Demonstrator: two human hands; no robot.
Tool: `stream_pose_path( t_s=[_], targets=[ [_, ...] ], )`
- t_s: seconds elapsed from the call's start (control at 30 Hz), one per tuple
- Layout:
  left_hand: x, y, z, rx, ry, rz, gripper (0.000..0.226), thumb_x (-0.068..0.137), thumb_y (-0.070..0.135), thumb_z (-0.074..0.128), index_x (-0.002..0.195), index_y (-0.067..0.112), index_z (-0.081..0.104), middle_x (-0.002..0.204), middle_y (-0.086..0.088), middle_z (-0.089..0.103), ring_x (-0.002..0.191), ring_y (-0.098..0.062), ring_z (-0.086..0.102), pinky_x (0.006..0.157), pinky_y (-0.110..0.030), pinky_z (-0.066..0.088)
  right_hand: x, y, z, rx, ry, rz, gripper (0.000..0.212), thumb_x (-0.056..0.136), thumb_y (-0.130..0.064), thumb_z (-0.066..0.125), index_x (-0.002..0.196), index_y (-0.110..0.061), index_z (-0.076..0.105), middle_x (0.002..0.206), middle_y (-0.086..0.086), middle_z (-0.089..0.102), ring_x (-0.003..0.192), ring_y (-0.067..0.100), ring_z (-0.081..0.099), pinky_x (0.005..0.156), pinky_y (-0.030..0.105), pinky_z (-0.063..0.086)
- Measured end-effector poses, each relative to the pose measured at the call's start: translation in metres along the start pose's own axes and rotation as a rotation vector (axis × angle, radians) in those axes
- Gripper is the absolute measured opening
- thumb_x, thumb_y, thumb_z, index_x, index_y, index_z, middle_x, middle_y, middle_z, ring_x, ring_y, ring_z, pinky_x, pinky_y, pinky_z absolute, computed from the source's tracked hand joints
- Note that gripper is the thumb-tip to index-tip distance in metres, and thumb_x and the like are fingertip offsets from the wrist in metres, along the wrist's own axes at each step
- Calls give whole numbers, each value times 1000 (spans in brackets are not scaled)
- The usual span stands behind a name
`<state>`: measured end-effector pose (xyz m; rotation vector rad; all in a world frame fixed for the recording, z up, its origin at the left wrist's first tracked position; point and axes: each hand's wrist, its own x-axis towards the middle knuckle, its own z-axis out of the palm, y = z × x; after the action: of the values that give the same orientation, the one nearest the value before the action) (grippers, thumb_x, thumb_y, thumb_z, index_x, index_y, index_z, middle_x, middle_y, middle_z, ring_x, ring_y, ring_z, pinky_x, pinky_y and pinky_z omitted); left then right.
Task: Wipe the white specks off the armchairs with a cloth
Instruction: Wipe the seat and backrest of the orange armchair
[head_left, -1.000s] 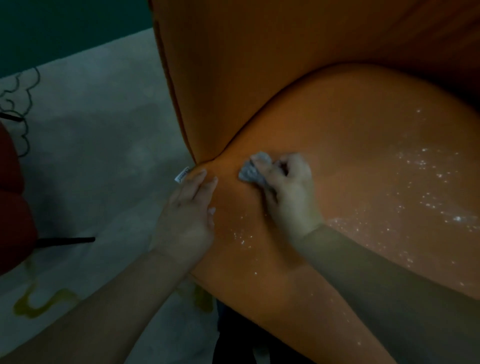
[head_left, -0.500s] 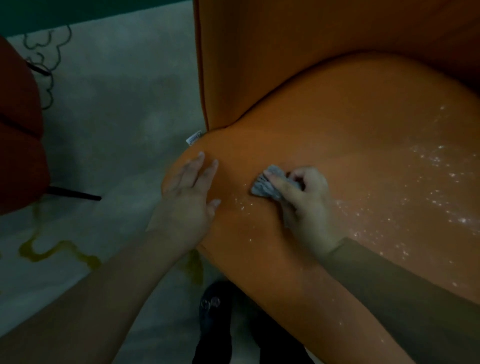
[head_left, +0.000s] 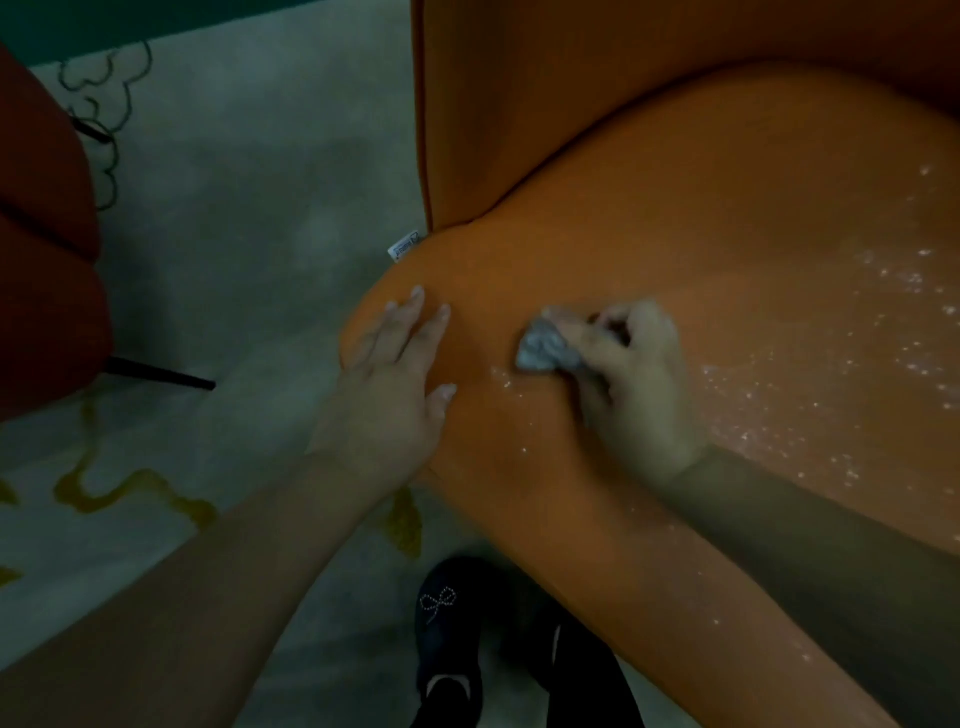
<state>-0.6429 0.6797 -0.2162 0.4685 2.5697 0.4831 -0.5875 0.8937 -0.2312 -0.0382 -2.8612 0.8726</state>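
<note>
Gripping the cloth (head_left: 545, 351), right hand (head_left: 631, 379) further down seat than before, left hand (head_left: 387, 395) still flat.

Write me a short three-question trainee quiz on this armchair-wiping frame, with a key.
1. True or false: the right hand grips the grey cloth against the orange seat cushion.
2. Which best describes the left hand? A) clenched in a fist B) flat on the cushion's left edge with fingers straight C) holding a second cloth
3. Fill in: most of the white specks lie to the ____ of the cloth.

Key: 1 true; 2 B; 3 right
</note>
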Motion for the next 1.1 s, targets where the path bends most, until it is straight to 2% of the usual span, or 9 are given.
stream_pose_path(
  t_s=[0.1, 0.27, 0.47, 0.53, 0.6, 0.67, 0.73, 0.9, 1.1],
  targets=[
    [-5, -7, 8, 3, 24, 29, 75, 92, 31, 56, 153, 30, 12, 161, 10, 0, 147, -14, -2, 116, -34, 13, 30, -10, 15, 12, 103, 215, 46, 86, -4, 60, 130, -17, 59, 107, 20, 46, 100, 36, 44, 83, 31, 34],
    [-14, -9, 9, 23, 21, 75, 79, 90, 24, 60, 153, 23, 12, 161, 6, 0, 147, -15, -1, 119, -33, 10, -17, -41, 55, -10, -284, 55, 41, 95, -18, 50, 132, -35, 52, 114, 2, 48, 106, 22, 48, 88, 35, 44],
    [-24, -9, 14, -11, 30, 91, 80, 92, 24, 59, 153, 23, 7, 160, 11, -4, 147, -11, -6, 117, -29, 4, -9, -12, 5, -47, 96, 119, 44, 87, 0, 60, 126, -20, 62, 99, 11, 44, 92, 31, 44, 76, 38, 42],
    [-25, -8, 16, -24, 42, 90, 80, 92, 24, 59, 153, 23, 8, 160, 11, -4, 146, -10, -6, 117, -27, 3, -8, -33, 40, -20, 28, 145, 47, 85, -17, 68, 130, -11, 58, 105, 20, 49, 92, 26, 50, 80, 44, 44],
    [-25, -8, 16, -28, 49, 88, 79, 91, 23, 59, 153, 22, 9, 160, 10, -3, 146, -11, -5, 117, -27, 4, -32, -47, 65, 78, -106, 53, 85, 76, -55, 71, 139, -6, 45, 121, 32, 50, 87, 13, 57, 93, 50, 41],
    [-26, -8, 17, -21, 52, 94, 79, 92, 23, 59, 153, 20, 10, 161, 8, -3, 147, -12, -5, 118, -29, 5, -58, -39, 45, 27, -257, -87, 44, 89, -36, 64, 129, -17, 59, 105, 22, 56, 87, 22, 53, 82, 42, 43],
    [-28, -7, 18, -17, 58, 100, 78, 92, 24, 59, 153, 20, 10, 161, 8, -2, 147, -13, -4, 118, -28, 3, -62, -16, 17, -42, -149, 24, 27, 91, -16, 58, 116, -19, 69, 97, 16, 55, 87, 29, 49, 77, 37, 42],
    [-33, -1, 26, -27, 107, 91, 77, 92, 26, 59, 153, 20, 12, 161, 7, 0, 147, -12, -4, 116, -27, 1, -40, -8, 10, -31, 143, 162, 53, 83, 7, 58, 128, -20, 60, 102, 17, 44, 94, 31, 42, 77, 33, 38],
    [-37, 12, 38, 10, 146, 100, 77, 91, 26, 59, 153, 17, 15, 161, 3, 4, 147, -17, -1, 113, -25, -2, -83, 11, 20, -251, -124, 23, 32, 83, -50, 63, 89, -18, 61, 89, 7, 60, 82, 24, 58, 73, 37, 49]
  ],
)
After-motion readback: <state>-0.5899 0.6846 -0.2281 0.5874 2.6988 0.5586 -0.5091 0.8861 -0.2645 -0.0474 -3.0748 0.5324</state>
